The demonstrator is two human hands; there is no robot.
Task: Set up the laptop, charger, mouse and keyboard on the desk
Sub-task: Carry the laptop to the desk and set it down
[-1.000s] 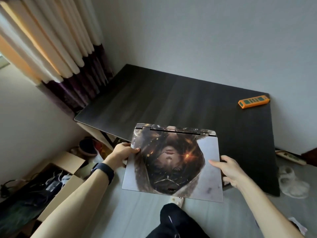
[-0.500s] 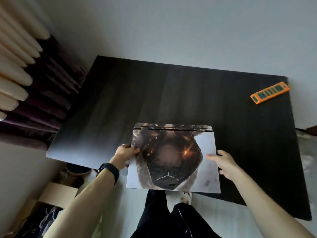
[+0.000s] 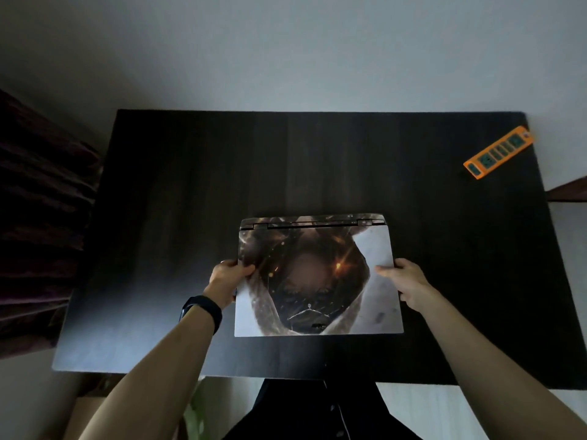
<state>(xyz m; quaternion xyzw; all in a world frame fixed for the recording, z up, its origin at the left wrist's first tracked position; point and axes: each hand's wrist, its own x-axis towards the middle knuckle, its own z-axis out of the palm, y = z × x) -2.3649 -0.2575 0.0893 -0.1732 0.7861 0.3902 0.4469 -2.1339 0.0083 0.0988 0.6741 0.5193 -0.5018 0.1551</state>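
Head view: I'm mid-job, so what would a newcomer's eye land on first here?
The closed laptop with dark printed lid art, held at its side edges by the left hand and right hand over the near middle of the dark desk. Next, the bright orange power strip lying at the desk's far right corner.

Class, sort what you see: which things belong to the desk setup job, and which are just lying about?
Belongs: laptop, closed, gripped at its sides by left hand and right hand; desk.
Lying about: orange power strip at the desk's far right corner; curtain at left.
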